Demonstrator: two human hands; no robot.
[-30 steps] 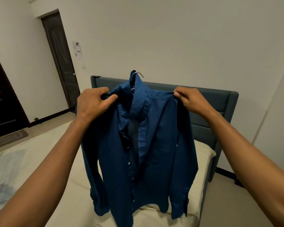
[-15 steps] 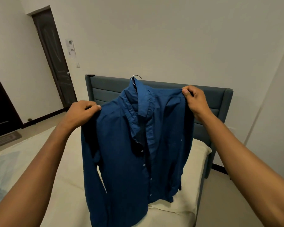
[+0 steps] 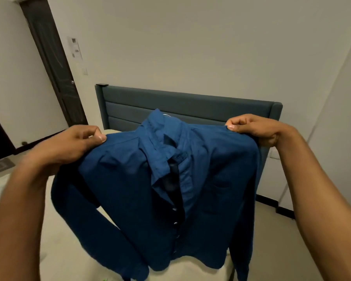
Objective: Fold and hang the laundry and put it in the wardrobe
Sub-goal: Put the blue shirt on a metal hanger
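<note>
Head view: a dark blue long-sleeved button-up cotton shirt [image 3: 170,189] is being held up by both shoulders over a bed with a cream sheet [image 3: 55,250], so the hanging step looks like the one in hand. The left hand [image 3: 69,147] is curled over the shirt's left shoulder seam with the cloth pinched under the thumb, and the right hand [image 3: 253,128] is gripping the other shoulder, fingers bunched and thumb pressed on top of the fabric. A thin silvery wire hanger hook [image 3: 166,114] can just be made out poking up behind the collar, so the shirt is probably already seated on a hanger, though the hanger itself is hidden by the cloth.

Next up, judging from this, the shoulders would need to be squared on the hanger and the hook grabbed so the whole thing can be carried off to the wardrobe, which isn't in view.

Texture-wise, the fabric looks thin, matte and a bit creased, with a soft floppy collar, a darker placket, small pale buttons and a chest pocket. Sleeves are hanging limp. Behind it, a padded grey-blue headboard [image 3: 190,102] with horizontal channels, and a dark wooden door [image 3: 53,63] at left.
</note>
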